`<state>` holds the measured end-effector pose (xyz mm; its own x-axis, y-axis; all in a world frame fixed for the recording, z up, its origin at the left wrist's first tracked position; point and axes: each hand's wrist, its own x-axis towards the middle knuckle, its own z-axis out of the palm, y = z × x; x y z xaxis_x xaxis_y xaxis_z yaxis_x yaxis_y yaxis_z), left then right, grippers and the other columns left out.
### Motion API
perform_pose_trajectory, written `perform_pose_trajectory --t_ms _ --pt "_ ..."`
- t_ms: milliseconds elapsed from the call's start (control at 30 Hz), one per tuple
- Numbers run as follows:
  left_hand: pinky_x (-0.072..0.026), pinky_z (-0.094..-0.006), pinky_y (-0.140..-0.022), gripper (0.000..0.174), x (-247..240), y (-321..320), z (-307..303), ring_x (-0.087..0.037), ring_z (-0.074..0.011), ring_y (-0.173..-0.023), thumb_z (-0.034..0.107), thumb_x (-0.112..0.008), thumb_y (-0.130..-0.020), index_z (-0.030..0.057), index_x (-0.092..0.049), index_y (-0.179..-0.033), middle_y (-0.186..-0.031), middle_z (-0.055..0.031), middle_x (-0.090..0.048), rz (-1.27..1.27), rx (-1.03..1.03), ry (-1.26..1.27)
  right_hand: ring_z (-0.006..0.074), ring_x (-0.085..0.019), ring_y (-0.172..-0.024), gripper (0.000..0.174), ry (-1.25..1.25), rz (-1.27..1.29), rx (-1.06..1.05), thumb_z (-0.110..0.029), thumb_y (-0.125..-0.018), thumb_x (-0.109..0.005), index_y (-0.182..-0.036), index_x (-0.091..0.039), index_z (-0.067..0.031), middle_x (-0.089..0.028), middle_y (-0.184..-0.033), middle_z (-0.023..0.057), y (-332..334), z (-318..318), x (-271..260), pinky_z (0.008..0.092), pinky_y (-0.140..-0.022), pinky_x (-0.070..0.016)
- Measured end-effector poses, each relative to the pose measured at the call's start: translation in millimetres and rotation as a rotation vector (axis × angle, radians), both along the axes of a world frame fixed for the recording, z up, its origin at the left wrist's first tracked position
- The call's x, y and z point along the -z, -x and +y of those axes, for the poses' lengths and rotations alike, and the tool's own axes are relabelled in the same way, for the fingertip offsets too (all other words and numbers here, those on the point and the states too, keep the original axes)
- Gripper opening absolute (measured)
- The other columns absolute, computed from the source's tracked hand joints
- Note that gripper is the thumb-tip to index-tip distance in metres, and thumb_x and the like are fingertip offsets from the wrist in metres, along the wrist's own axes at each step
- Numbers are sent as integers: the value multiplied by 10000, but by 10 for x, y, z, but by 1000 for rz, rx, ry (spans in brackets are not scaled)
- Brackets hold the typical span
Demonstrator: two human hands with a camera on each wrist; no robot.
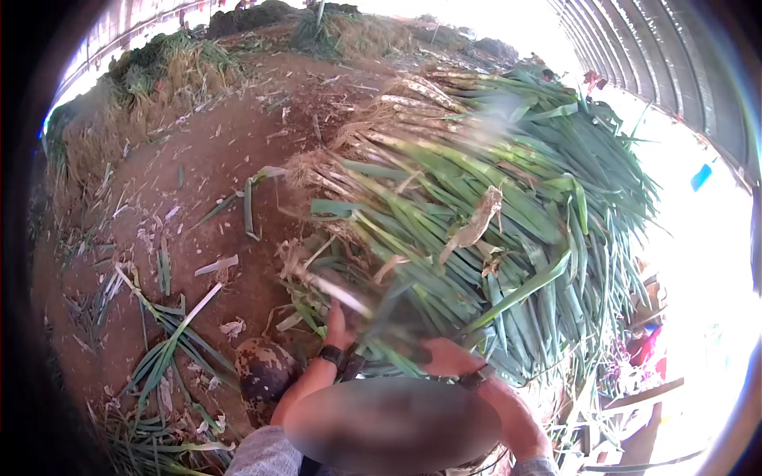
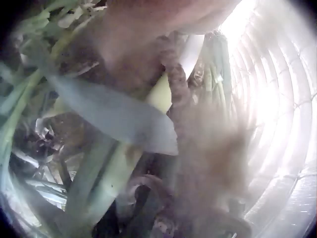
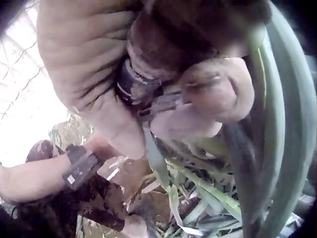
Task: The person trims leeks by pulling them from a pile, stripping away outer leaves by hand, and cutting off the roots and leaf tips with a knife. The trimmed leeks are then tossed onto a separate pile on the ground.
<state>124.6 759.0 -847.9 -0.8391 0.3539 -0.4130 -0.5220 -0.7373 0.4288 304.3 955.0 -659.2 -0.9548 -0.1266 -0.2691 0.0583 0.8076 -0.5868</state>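
My left hand [image 1: 338,327] grips a leek [image 1: 340,290] by its pale stalk, roots pointing up and left. In the left wrist view the leek [image 2: 111,186] runs out under the hand [image 2: 143,34], with a loose leaf [image 2: 114,114] across it. My right hand [image 1: 448,357] is to the right, at the leafy side. The right wrist view shows its fingers [image 3: 218,94] curled round a small dark object [image 3: 136,89] with grey bands, whose kind I cannot tell. A strip of green leaf [image 3: 157,161] hangs below those fingers, and long leaves [image 3: 277,114] stand beside the hand.
A big heap of leeks [image 1: 492,198] lies just ahead, roots left and leaves right. Trimmed leaves [image 1: 171,341] litter the brown soil [image 1: 198,166] at left, near a camouflage-covered knee [image 1: 266,369]. More bundles [image 1: 151,87] line the far left. A ribbed plastic wall [image 1: 667,55] curves at right.
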Motion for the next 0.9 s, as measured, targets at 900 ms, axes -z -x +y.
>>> perform_pose_trajectory --t_ms 900 --pt "-472 -359 -820 459 -1267 285 -368 -579 -195 -887 477 -559 -966 49 -585 -1131 -959 -63 -628 292 -121 -381 370 -659 -791 348 -9 295 89 -168 -758 -741 -1062 -635 -34 -663 -820 198 23 -258 -206 412 -694 -515"
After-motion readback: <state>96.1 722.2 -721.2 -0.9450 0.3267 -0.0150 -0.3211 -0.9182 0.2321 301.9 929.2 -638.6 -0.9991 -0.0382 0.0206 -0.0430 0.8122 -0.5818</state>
